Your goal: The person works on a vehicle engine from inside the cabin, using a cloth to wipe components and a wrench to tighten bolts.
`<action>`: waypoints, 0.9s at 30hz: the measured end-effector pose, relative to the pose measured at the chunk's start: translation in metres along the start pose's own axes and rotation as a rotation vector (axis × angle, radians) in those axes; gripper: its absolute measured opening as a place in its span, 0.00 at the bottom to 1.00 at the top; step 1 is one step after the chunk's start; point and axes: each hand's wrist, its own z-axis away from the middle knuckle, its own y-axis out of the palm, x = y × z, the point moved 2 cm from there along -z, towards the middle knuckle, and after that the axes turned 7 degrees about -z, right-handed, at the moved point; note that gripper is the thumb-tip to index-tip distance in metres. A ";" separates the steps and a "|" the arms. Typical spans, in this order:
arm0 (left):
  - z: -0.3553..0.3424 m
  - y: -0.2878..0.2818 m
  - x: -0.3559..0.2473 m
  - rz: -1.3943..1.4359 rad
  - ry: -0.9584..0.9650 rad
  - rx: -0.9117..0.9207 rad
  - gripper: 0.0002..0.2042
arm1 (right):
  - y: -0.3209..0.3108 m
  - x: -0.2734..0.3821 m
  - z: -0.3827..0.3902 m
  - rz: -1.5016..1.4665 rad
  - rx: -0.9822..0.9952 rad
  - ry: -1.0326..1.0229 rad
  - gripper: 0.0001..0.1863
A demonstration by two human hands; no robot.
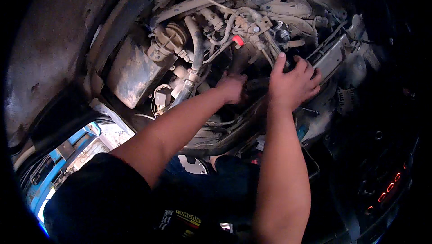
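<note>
My left hand [232, 88] reaches deep into a dusty engine bay, its fingers curled into a dark gap beside a dark hose [240, 59]. Whatever those fingers hold is hidden in shadow. My right hand [294, 82] is open, fingers apart and bent, over the right side of the bay. One fingertip meets the lower end of a coil-wrapped line [273, 43]; the other fingers lie near a long grey metal bar [330, 59]. Between and above the hands is a small bright red cap [238, 40] among dirty brackets and fittings.
To the left are a large dusty box [135, 70], a round ribbed housing [171, 39] and a thick hose [195, 41]. A white connector [163, 96] with thin wires hangs below. Blue metal framework [51, 167] shows at lower left; orange-lit slots [390, 186] glow at lower right.
</note>
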 end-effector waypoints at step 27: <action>-0.080 -0.056 0.032 0.293 -0.076 0.032 0.16 | 0.006 0.001 0.000 0.075 0.046 -0.009 0.33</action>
